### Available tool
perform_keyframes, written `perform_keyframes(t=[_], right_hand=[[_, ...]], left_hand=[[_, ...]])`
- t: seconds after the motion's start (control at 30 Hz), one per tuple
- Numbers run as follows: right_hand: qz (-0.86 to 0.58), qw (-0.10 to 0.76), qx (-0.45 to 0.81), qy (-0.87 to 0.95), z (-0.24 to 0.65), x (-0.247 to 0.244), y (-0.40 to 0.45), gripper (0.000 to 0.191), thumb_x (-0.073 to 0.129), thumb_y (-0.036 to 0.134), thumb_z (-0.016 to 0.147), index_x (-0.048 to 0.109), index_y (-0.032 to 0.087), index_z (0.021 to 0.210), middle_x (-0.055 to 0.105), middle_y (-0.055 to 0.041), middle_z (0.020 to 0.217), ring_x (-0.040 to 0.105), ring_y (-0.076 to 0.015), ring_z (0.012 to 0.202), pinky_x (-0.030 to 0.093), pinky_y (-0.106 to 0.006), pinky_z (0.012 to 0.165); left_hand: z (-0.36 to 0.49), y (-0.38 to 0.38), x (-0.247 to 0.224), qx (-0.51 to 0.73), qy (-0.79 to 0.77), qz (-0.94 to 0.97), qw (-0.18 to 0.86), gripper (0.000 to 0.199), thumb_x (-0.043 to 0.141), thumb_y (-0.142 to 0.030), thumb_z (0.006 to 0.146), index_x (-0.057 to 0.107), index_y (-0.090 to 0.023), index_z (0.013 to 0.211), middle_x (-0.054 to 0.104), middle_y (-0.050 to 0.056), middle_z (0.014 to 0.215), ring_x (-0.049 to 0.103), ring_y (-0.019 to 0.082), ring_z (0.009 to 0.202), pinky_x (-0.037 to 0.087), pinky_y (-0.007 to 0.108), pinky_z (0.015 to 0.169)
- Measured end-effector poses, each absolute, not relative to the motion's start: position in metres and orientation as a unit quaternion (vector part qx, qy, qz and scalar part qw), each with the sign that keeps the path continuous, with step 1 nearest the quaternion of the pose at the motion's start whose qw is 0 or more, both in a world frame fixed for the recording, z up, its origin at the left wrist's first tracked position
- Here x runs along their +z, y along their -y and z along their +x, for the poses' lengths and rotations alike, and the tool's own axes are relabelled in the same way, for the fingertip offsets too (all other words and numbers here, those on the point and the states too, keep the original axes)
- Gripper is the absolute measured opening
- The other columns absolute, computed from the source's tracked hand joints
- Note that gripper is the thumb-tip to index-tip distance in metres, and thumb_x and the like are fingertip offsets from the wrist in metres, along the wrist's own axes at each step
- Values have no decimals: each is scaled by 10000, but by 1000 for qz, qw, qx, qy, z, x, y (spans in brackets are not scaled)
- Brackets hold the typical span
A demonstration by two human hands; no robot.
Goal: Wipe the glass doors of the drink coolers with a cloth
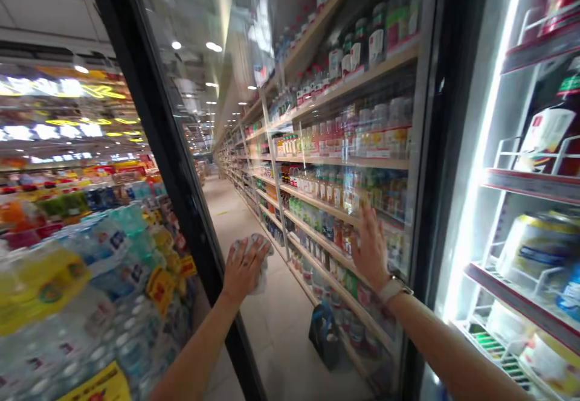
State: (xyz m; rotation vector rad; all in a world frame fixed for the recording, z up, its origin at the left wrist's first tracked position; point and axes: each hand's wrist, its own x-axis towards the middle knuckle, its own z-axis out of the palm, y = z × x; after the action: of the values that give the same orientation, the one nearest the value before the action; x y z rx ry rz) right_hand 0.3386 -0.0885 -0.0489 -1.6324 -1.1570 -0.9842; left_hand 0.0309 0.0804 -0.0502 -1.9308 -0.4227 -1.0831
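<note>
Watch [401,284], one: worn at the right wrist, fitted with a pale strap [389,290] and a silvery-edged case; finer detail is blurred. Left forearm [203,331]: uncovered. Right forearm [446,342]: uncovered beyond the strap.

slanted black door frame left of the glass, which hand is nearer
Left. The left hand, holding a crumpled whitish cloth, is just right of the slanted black door frame; the right hand is farther across the clear glass pane.

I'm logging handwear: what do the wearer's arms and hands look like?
The left hand and right hand are gloveless, the forearms sleeveless where visible. A pale band with a shiny metallic part, probably a watch, circles the right wrist.
</note>
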Motion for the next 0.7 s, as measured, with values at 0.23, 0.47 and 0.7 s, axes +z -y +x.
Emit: perform_keyframes(t=[0.23, 0.47, 0.7], right_hand=[[-596, 452, -275, 604, 179, -93, 101, 652, 352, 146, 951, 160, 246, 1566, 297, -53, 1600, 297, -229, 1467, 393, -442, 1157], [-609, 508, -238, 562, 64, -163, 84, 619, 321, 150, 964, 179, 207, 1564, 373, -65, 1563, 375, -210, 1428, 455, -362, 1100], [-652, 533, -254, 475, 4, -176, 81, 523, 365, 299, 1008, 320, 232, 1524, 532, -119, 1440, 529, -276, 1308, 543, -423, 975]], left_hand=[[19, -62, -53, -460, 113, -783, 402, 486, 466, -102, 902, 553, -274, 1349, 655, 17, 1294, 469, 191, 1351, 190, 412, 1227], [3, -46, -50, -548, -2, -791, 270, 402, 378, -148, 960, 562, -203, 1313, 699, 52, 1208, 417, 183, 1390, 296, 422, 1196], [-23, -8, -32, -624, -167, -762, 46, 301, 414, -217, 973, 587, -188, 1217, 721, 69, 1123, 507, 222, 1318, 455, 448, 1099]])
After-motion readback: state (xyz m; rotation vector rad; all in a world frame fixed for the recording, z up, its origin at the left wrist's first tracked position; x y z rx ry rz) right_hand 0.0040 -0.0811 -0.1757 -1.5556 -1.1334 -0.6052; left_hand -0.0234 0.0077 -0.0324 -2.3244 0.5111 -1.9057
